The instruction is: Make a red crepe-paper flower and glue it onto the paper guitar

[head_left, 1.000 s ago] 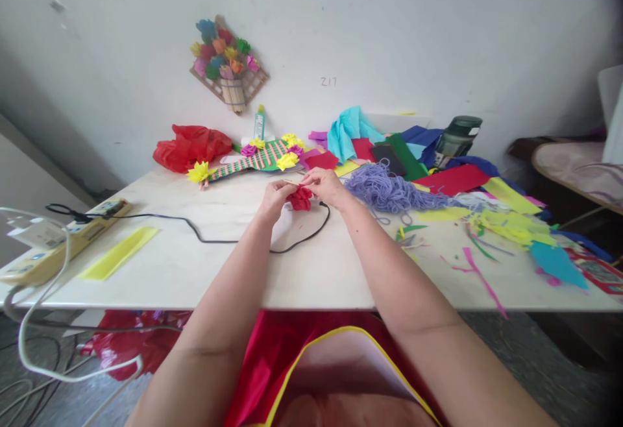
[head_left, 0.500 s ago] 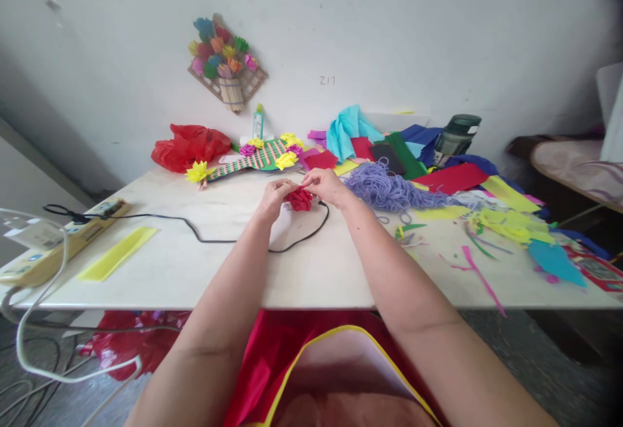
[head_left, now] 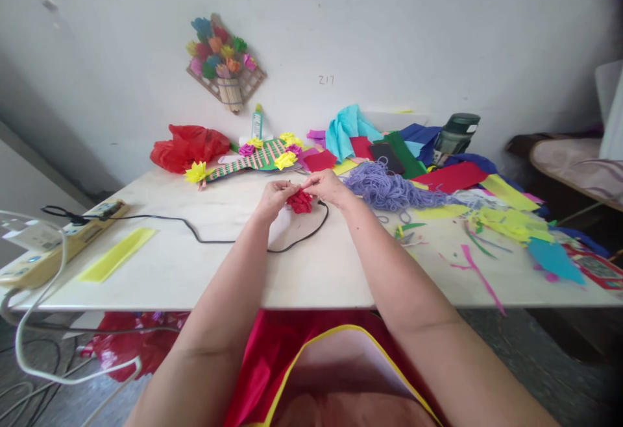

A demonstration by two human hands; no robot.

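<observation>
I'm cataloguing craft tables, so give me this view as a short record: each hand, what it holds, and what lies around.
Left hand: fingers pinched at the red ruffled piece
Right hand: fingers pinched at the same piece
Back of table, left: flower-trimmed striped piece
Right of hands: heap of purple yarn
Table, far left: yellow strip; power strip
Back right: dark green bottle
Wall: colourful flower hanging
</observation>
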